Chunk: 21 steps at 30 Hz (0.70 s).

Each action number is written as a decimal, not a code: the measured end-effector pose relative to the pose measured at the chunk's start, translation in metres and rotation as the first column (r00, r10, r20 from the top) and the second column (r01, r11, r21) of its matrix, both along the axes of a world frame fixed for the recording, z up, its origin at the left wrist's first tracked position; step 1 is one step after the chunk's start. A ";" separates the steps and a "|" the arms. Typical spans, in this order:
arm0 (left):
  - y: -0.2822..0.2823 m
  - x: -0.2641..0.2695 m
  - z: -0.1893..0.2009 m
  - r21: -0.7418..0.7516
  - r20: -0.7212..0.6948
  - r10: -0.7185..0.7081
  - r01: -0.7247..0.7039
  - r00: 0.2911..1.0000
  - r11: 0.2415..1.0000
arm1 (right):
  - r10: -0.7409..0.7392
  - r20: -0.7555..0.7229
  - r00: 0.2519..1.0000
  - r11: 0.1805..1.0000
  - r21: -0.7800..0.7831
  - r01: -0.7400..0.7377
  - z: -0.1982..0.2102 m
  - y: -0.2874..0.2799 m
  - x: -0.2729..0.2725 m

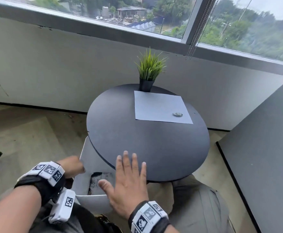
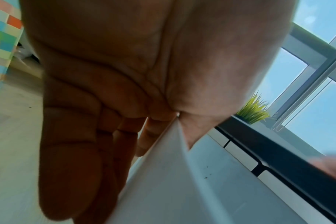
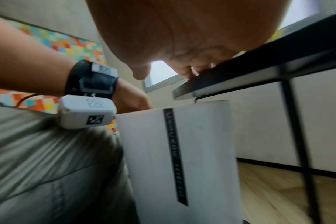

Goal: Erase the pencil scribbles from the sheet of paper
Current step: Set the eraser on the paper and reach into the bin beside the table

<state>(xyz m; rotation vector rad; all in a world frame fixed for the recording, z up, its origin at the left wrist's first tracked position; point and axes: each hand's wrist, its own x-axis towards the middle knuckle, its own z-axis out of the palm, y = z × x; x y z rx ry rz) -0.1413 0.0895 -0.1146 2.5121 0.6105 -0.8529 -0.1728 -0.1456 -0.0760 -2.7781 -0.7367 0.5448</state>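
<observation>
nearest the body, a white box (image 1: 93, 167) stands open on the floor, tucked partly under the desk (image 1: 147, 142) edge. the left hand (image 1: 73, 166) pinches its flap between thumb and fingers — a grip that seems meant to keep the box open. the right hand (image 1: 129, 182) is released, fingers straight and spread, hovering over the desk's near rim and holding nothing. farther off, well apart from both hands, the sheet of paper (image 1: 159, 106) lies flat on the desk, with a small greyish lump (image 1: 177, 114) — probably an eraser — resting near its right corner. no scribbles show at this range. behind the sheet stands a potted plant (image 1: 150, 71).
</observation>
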 end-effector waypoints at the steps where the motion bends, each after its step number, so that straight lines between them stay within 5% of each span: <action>1: 0.001 -0.002 0.003 -0.008 0.008 -0.016 0.016 1.000 1.000 | 0.080 -0.017 0.997 0.993 0.090 -0.078 0.003 0.010 -0.001; 4: 0.002 -0.012 0.010 -0.037 0.035 -0.026 0.027 0.999 0.999 | 0.122 -0.082 0.989 0.857 0.511 -0.064 0.020 0.008 0.011; 6: 0.005 -0.018 0.009 -0.046 0.051 -0.015 0.018 0.999 0.999 | -0.103 -0.060 0.993 0.784 0.609 0.118 0.030 -0.025 0.032; 9: 0.007 -0.021 0.005 -0.066 0.068 -0.003 0.007 0.998 0.998 | -0.497 -0.010 0.868 0.813 0.344 0.470 0.026 -0.095 0.067; 11: 0.006 -0.021 0.007 -0.091 0.078 0.012 -0.005 0.997 0.996 | -0.554 0.048 0.831 0.832 0.001 0.555 0.013 -0.114 0.071; 13: 0.002 -0.020 0.009 -0.109 0.086 0.019 -0.009 0.996 0.994 | -0.464 0.074 0.882 0.874 -0.124 0.470 0.002 -0.091 0.058; 17: -0.004 -0.025 0.013 -0.152 0.078 0.032 -0.020 0.996 0.988 | -0.070 0.060 0.996 0.996 -0.058 0.073 -0.002 0.002 0.009; 19: 0.001 -0.028 0.012 -0.202 0.081 0.083 -0.065 0.993 0.977 | 0.100 -0.016 0.995 0.982 0.163 -0.096 0.009 0.025 0.002; 21: 0.007 -0.031 0.010 -0.219 0.090 0.096 -0.074 0.991 0.973 | 0.086 -0.054 0.995 0.876 0.479 -0.050 0.016 0.017 0.018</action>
